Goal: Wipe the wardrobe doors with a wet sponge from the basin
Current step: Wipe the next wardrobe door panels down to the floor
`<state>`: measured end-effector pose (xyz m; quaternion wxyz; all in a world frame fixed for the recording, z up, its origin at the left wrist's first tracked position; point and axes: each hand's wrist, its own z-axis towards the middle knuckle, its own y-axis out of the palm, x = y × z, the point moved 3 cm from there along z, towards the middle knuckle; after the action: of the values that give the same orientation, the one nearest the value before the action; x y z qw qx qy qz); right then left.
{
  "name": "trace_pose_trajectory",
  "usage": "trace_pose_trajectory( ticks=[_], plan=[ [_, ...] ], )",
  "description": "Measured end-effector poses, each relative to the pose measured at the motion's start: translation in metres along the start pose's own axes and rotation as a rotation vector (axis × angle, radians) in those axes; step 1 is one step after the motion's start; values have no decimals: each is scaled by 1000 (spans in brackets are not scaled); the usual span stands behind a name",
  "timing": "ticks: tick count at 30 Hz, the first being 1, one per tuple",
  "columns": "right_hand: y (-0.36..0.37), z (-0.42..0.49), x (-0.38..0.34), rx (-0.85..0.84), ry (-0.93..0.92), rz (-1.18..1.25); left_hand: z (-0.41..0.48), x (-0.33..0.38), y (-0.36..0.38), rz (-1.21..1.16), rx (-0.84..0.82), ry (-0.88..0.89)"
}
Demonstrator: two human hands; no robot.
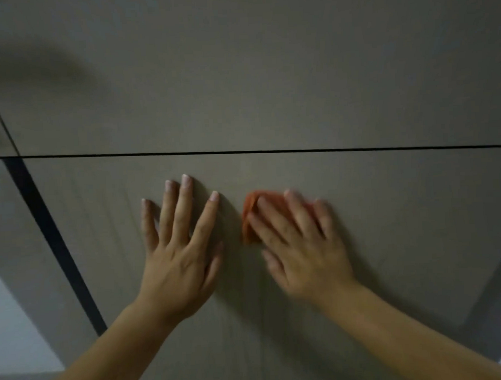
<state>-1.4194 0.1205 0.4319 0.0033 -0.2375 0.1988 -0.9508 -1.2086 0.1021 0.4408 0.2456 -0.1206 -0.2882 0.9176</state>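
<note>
Fingers (184, 209) of the left hand (179, 249) lie straight and spread wide, their tips flat against the lower wardrobe door (400, 213), with the thumb angled out towards the right. The palm rests on the same panel and holds nothing. Just beside it, the right hand (302, 245) presses an orange sponge (249, 215) against the door. Its fingers lie close together and almost straight over the sponge, not curled round it, and the thumb sits lower, on the side nearest the left hand. This hand is blurred, so the exact lie of the fingertips cannot be told. The sponge shows beyond the forefinger, above and to the left of it; the rest is hidden under the hand. The two hands are near each other but apart. Both bare forearms reach up from the bottom edge.

Above the fingers a thin dark gap (270, 151) runs across, dividing the lower door from the upper door (268, 75), both a dull grey-brown with faint grain. To the left a dark vertical strip (46, 225) edges the lower door, with a neighbouring panel (11, 212) beyond it and a pale surface (12, 326) at the lower left corner.
</note>
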Motion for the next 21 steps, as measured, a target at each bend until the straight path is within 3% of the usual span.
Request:
trace_pose_trajectory(
  ticks=[4, 10, 12, 16, 18, 21],
  plan=[
    [-18, 55, 15, 110, 298, 50, -7, -12, -1, -13, -6, -54],
    [12, 1, -53, -94, -103, -31, -21, -44, -5, -7, 21, -166],
    [4, 23, -48, -48, -88, -9, -24, -56, -7, -6, 26, -198],
    [-15, 90, -32, 55, 178, 48, -28, -70, -4, -2, 56, -215],
    [-8, 86, -50, 23, 107, 20, -31, -76, -3, -4, 71, -235],
    [13, 40, -90, -106, -175, -31, -38, -86, -1, -9, 75, -223]
  ],
)
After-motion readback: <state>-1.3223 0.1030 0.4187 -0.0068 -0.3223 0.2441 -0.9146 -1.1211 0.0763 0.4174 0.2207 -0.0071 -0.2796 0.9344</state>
